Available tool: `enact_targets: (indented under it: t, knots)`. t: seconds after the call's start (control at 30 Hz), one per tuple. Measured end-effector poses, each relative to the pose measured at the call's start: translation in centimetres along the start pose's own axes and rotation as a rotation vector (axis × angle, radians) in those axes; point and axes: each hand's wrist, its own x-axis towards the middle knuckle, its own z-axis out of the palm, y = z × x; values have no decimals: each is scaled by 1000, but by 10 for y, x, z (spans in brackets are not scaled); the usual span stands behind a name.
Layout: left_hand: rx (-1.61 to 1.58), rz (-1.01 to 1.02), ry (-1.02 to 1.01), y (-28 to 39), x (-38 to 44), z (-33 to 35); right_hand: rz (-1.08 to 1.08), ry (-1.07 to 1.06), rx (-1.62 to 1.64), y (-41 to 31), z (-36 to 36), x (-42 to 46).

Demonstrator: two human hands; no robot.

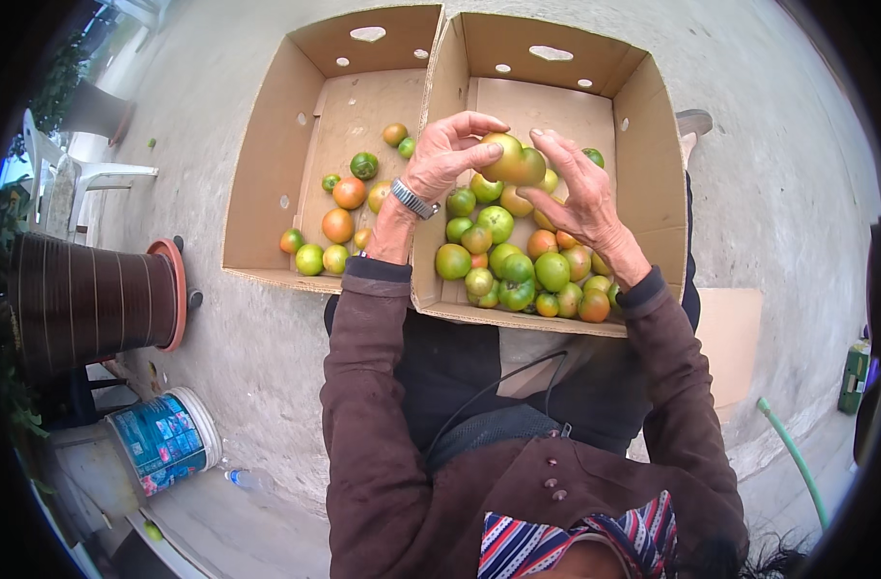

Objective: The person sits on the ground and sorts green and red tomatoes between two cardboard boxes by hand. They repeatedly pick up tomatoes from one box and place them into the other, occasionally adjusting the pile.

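Note:
Two cardboard boxes stand side by side in front of me. Above the right cardboard box point(650, 166), my left hand point(451, 155) grips a large lobed tomato point(511, 159), yellowish green, between thumb and fingers. My right hand point(581, 192) is at the tomato's right side, fingers and thumb spread apart; whether it touches the fruit I cannot tell. Below lie many green, yellowish and orange tomatoes point(495, 223), heaped toward the near side of that box. The left cardboard box point(274, 159) holds fewer tomatoes point(337, 226), some green and some orange, loosely scattered.
On the concrete floor point(259, 376) to the left are a brown plant pot point(93, 300), a white plastic chair point(86, 174), a printed bucket point(169, 438) and a plastic bottle point(251, 479). A flat cardboard piece point(730, 340) and a green hose point(795, 459) lie to the right.

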Motion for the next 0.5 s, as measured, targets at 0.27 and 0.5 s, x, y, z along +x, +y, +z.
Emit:
enact_targets:
  t: [0.27,0.5]
  knots:
    - [-602,444,730,5,-17,-111,295,3,-165,53,-8,-23]
    - [-470,175,1645,-37,-59,-197,362,-51,-187,63,-7,-31]
